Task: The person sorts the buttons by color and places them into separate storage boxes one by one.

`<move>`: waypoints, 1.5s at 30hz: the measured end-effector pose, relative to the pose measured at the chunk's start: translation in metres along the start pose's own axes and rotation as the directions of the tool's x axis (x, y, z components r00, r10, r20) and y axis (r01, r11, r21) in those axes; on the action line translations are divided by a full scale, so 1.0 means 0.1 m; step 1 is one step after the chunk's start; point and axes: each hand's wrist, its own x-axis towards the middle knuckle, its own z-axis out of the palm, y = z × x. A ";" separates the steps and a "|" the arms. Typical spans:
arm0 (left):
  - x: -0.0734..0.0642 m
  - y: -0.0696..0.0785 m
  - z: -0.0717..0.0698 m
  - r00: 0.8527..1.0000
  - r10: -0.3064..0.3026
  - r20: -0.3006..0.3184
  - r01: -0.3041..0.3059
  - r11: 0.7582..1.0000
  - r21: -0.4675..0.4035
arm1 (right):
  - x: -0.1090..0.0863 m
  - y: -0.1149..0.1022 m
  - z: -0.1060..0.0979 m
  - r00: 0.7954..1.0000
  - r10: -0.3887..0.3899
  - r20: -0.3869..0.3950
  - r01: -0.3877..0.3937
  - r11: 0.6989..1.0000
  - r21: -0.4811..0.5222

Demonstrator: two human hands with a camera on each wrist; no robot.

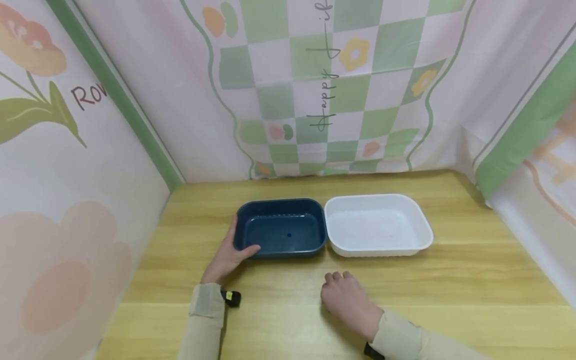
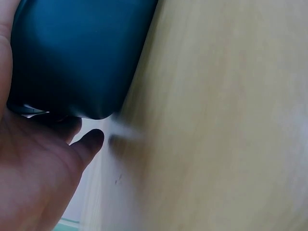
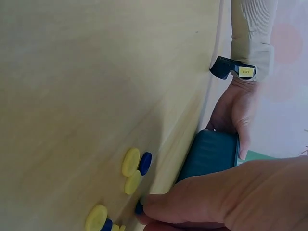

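Note:
A dark blue plastic tray (image 1: 281, 252) stands on the table, and my left hand (image 1: 228, 257) holds its left end, thumb over the near rim and fingers along the outer side. In the left wrist view the tray's wall (image 2: 82, 57) rises beside the palm. My right hand (image 1: 348, 302), fingers curled, is low over the table in front of the trays. At its thumb tip in the right wrist view is a small blue disc (image 3: 139, 207), partly covered. Several yellow discs (image 3: 130, 162) and another blue disc (image 3: 145, 163) lie close by. The head view does not show these discs.
A white tray (image 1: 380, 250) stands right of the dark blue one, their ends touching or nearly so. The wooden table (image 1: 477, 280) is bounded by a patterned curtain (image 1: 315, 100) behind and printed fabric on both sides.

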 end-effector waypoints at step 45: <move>0.01 -0.02 0.02 1.000 -0.003 -0.011 0.003 1.000 -0.003 | 0.36 0.34 -0.35 0.999 0.033 -0.043 -0.006 0.851 0.525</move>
